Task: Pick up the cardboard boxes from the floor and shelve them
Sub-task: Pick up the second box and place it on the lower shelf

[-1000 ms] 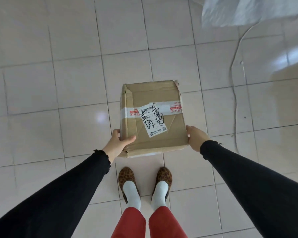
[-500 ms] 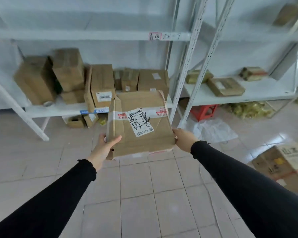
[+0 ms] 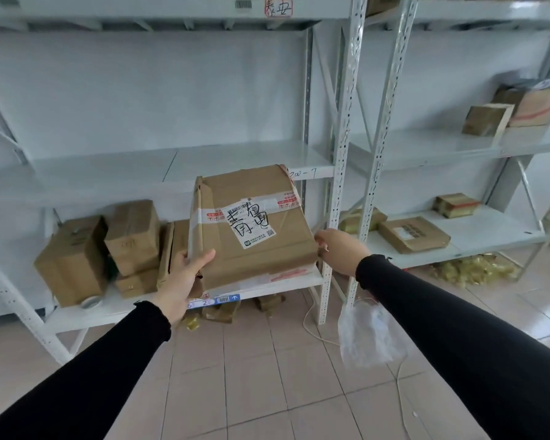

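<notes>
I hold a brown cardboard box with a white label and black handwriting on top, raised in front of the white metal shelving. My left hand grips its near left corner, thumb on top. My right hand presses against its right side. The box hangs between the low shelf and the bare middle shelf, with its far edge overlapping the middle shelf's front lip.
Several cardboard boxes crowd the left part of the low shelf. The right rack bears flat parcels and, higher up, more boxes. Upright posts stand just right of the box. A plastic bag and a cable lie on the tiled floor.
The view has risen from the floor to the shelves. I have stepped closer to the rack and lifted the box higher, both hands keeping their hold.
</notes>
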